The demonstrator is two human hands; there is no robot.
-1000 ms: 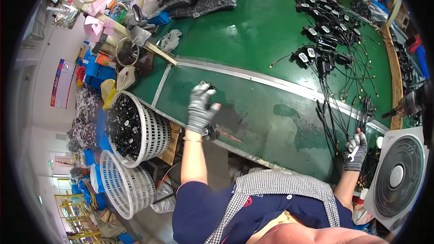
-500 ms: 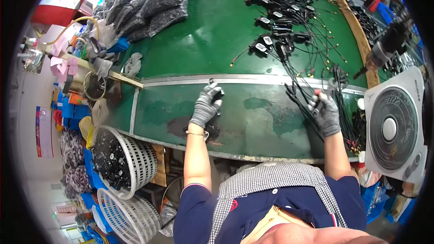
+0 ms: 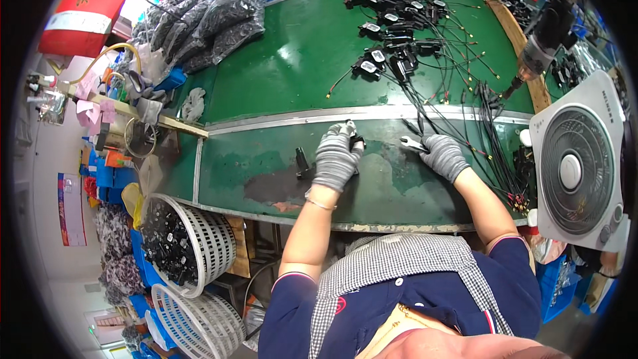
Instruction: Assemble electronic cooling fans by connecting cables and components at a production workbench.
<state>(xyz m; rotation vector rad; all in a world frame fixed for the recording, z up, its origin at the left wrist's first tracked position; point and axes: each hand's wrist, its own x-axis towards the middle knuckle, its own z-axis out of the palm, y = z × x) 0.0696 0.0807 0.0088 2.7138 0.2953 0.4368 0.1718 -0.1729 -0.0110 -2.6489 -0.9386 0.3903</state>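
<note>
Wrench [image 3: 413, 144] is gripped in the gloved right hand [image 3: 444, 155] above the workbench [image 3: 266, 86], its open end directed toward the left hand [image 3: 335, 159]. Left-hand fingers are curled around a small black part [image 3: 359, 140], mostly hidden, between the metal strip [image 3: 279, 119] and the near edge; a second black piece [image 3: 302, 161] lies to its left, and cabled black units [image 3: 402, 63] are heaped toward the far right corner
</note>
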